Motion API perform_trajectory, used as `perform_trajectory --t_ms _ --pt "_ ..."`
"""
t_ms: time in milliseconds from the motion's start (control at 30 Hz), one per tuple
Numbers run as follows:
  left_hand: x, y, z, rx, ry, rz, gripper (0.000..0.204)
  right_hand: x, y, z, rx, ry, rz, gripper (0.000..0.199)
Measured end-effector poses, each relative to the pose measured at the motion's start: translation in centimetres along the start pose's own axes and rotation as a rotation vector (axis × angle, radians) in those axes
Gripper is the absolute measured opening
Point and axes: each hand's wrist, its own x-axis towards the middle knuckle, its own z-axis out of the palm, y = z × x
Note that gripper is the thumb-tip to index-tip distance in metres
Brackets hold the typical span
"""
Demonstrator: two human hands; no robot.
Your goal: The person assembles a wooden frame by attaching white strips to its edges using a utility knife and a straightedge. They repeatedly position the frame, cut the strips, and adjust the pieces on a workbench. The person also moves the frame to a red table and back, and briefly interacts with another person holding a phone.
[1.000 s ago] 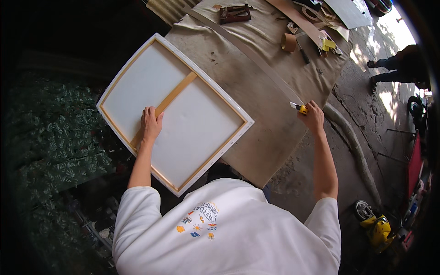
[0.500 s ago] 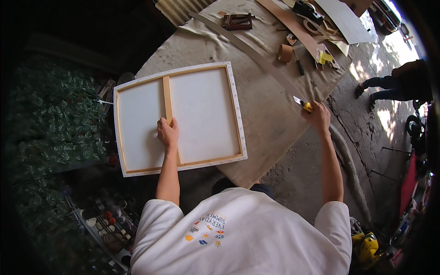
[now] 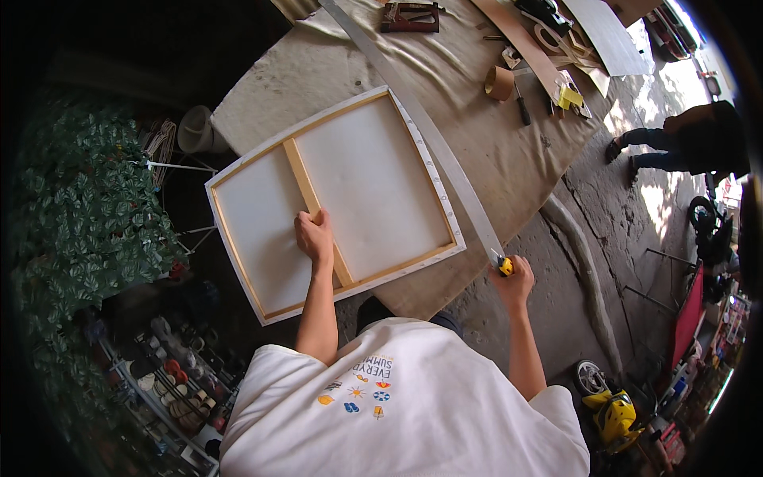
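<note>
Here, my left hand [image 3: 315, 237] presses flat, fingers spread, on the wooden crossbar of one white canvas [image 3: 338, 199], face down on the cloth-covered table [image 3: 509, 159]. My right hand [image 3: 514, 282] grips one yellow knife [image 3: 504, 265] at the table's edge. One tape roll [image 3: 499, 83] sits farther back.

White stretched canvas [image 3: 373, 179], seen from the back, framed by pale yellow wooden stretcher bars with one matching crossbar [image 3: 316, 208]. It lies on a beige, faintly mottled cloth-covered table [image 3: 509, 159]. Long grey metal straightedge [image 3: 433, 135] runs from far to near right, meeting a small yellow-and-black tool [image 3: 504, 265] at the right hand [image 3: 515, 285]. Left hand [image 3: 315, 237] on the crossbar. White T-shirt [image 3: 405, 413] with a small multicoloured print of orange, blue and yellow motifs. Brown cardboard tape roll [image 3: 499, 82], far right. Dark green leafy hedge [image 3: 79, 215], left. Grey cracked concrete floor [image 3: 572, 262], right; yellow machine [image 3: 613, 413], near right.
</note>
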Motion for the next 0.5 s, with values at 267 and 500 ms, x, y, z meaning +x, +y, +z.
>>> perform_trajectory --t_ms 267,500 --pt "0.0 -0.4 0.2 0.054 -0.148 0.037 0.042 6.9 1.5 0.1 -0.051 0.002 -0.098 0.029" --pt "-0.1 0.4 -0.2 -0.014 -0.191 -0.004 0.047 0.3 0.9 2.5 -0.010 -0.012 -0.015 0.029"
